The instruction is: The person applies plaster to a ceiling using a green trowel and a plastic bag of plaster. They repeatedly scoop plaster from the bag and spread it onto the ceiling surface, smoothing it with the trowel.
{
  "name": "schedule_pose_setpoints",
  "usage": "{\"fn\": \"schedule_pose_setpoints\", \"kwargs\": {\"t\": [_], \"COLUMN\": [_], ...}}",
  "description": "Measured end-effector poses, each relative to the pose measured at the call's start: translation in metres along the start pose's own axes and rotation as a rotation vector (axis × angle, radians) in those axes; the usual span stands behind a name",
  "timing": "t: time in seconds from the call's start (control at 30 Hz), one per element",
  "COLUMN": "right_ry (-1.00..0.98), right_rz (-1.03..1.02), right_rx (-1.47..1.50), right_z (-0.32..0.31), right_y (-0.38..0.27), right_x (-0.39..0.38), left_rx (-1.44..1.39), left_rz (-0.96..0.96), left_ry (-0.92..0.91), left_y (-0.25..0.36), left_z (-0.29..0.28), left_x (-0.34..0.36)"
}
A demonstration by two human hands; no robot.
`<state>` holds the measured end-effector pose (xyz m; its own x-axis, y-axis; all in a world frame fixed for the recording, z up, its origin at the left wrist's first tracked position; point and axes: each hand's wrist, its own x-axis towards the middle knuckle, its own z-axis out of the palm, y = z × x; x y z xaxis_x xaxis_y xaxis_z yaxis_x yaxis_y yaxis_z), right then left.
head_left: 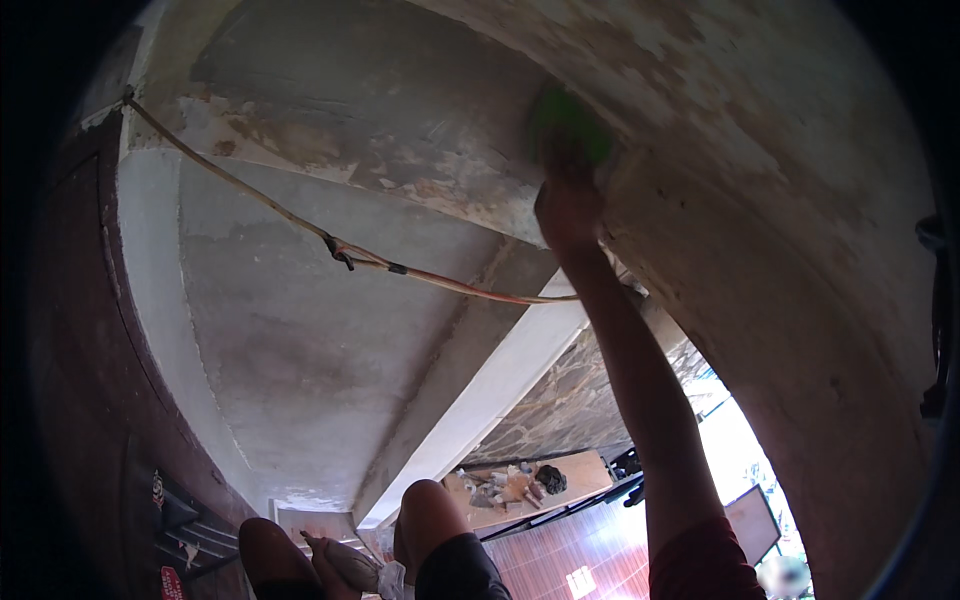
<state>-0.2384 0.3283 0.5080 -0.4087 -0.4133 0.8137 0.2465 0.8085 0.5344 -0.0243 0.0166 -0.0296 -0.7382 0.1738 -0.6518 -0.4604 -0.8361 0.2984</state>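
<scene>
My right arm reaches up from the lower right. My right hand [570, 210] is closed on a blurred green pad [565, 120] against the stained, patchy plaster surface [390, 90]. Below it a cord [450, 282], with a dark knotted joint, crosses diagonally in front of the grey plastered panel [290, 340]. My bent knees [430, 505] show at the bottom. Between them is a greyish bag-like bundle [355, 560] with some skin beside it, possibly my left hand [330, 585]; its fingers and any grip are unclear.
A dark wooden door frame [85, 240] stands at left above dark metal bars [195, 525]. A pale beam [465, 400] runs diagonally. Below are a board [585, 470] with debris, a striped reddish surface [530, 560] and a bright opening with a dark-framed panel [750, 520]. A curved plaster surface fills the right.
</scene>
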Motion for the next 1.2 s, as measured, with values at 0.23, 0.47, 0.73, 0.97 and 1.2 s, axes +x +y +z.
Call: {"fn": "schedule_pose_setpoints", "kwargs": {"t": [0.23, 0.47, 0.73, 0.97, 1.2], "right_ry": [-0.144, -0.074, 0.19, 0.082, -0.179], "right_rz": [-0.212, 0.01, 0.003, -0.049, -0.115], "right_rx": [0.099, 0.374, 0.193, 0.093, 0.127], "right_z": [0.001, -0.046, -0.025, 0.018, 0.0], "right_y": [-0.064, -0.039, 0.042, 0.033, -0.029], "right_x": [-0.066, -0.079, -0.024, -0.048, -0.106], "left_rx": [-0.051, -0.025, 0.022, -0.271, -0.045], "left_rz": [-0.003, 0.037, -0.047, -0.383, -0.138], "left_ry": [-0.031, -0.003, 0.076, -0.164, -0.042], "left_y": [-0.001, -0.003, -0.003, -0.003, -0.003], "left_z": [0.001, -0.01, -0.003, -0.016, -0.003], "left_x": [-0.004, 0.009, 0.005, 0.016, -0.005]}}
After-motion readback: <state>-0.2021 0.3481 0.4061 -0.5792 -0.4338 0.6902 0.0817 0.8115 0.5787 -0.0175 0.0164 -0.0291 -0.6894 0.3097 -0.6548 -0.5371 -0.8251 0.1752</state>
